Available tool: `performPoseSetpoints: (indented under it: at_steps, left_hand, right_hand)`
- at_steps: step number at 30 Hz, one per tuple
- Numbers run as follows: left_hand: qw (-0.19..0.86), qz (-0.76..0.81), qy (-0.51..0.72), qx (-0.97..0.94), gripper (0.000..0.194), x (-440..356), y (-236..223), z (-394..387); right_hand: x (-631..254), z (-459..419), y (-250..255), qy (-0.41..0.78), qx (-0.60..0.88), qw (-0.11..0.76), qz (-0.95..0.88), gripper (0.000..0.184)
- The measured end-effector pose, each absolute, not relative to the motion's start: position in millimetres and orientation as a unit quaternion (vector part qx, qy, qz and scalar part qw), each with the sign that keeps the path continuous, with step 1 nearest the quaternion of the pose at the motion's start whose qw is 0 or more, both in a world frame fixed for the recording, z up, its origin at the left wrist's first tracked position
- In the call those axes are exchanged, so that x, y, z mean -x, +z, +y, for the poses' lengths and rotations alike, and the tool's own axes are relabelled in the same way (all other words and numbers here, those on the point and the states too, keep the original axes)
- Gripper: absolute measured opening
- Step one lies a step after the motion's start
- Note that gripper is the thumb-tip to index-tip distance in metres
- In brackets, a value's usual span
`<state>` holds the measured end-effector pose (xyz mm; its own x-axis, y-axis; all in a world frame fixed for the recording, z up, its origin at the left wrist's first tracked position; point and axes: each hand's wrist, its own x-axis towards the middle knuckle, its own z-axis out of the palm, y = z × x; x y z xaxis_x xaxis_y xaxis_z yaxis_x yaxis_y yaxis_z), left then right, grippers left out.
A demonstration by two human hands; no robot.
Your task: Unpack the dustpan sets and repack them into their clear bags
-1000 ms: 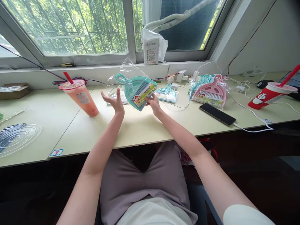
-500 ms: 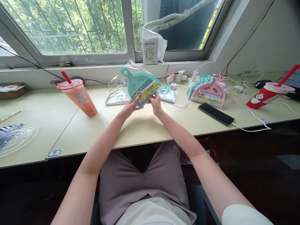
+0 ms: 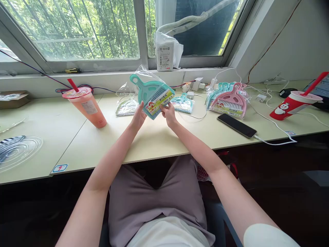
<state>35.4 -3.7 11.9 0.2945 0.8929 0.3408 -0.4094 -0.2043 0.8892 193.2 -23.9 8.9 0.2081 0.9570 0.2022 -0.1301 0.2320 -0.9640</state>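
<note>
Both hands hold a teal mini dustpan-and-brush set [image 3: 150,92] in a clear plastic bag, raised above the pale desk [image 3: 159,137]. My left hand [image 3: 138,116] grips its lower left edge. My right hand [image 3: 168,112] pinches the lower right corner by the yellow label. The handle points up and left. Behind it on the desk lie a bagged set [image 3: 126,106] and another teal one [image 3: 183,103].
An orange drink cup with a red straw [image 3: 86,105] stands to the left. A pile of pink and teal sets [image 3: 228,98], a black phone [image 3: 236,125] on a white cable and a red cup [image 3: 295,103] lie to the right. Clear plastic [image 3: 17,151] sits far left.
My left hand, open and apart a second ago, came in and took hold of the set's left edge. The set rose and tilted slightly.
</note>
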Motion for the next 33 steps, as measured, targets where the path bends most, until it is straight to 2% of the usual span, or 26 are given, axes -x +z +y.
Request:
performPoseSetpoints:
  at_steps: [4,11,16,20,26,33]
  left_hand:
    - [0.596,0.220,0.577,-0.513,0.059,-38.5,10.0,-2.7]
    - [0.632,0.219,0.526,-0.526,0.054,-41.3,5.5,-3.4]
    - [0.649,0.238,0.492,-0.530,0.051,-41.0,-2.6,0.0]
    - [0.626,0.266,0.518,-0.518,0.056,-41.8,-8.1,2.5]
    - [0.605,0.316,0.535,-0.498,0.060,-43.3,-8.9,5.3]
    - [0.596,0.334,0.508,-0.524,0.060,-46.9,-7.8,0.1]
  right_hand:
    - [-191.2,-24.2,7.4,0.436,0.449,0.616,-0.478,0.048]
    - [-193.3,-25.6,10.4,0.415,0.451,0.634,-0.472,0.034]
    - [-195.9,-24.9,11.6,0.409,0.456,0.630,-0.476,0.037]
    - [-198.7,-23.3,11.1,0.437,0.433,0.627,-0.477,0.040]
    - [-200.9,-14.3,7.4,0.477,0.436,0.624,-0.440,0.030]
    - [-202.9,-10.2,6.6,0.468,0.495,0.621,-0.387,0.043]
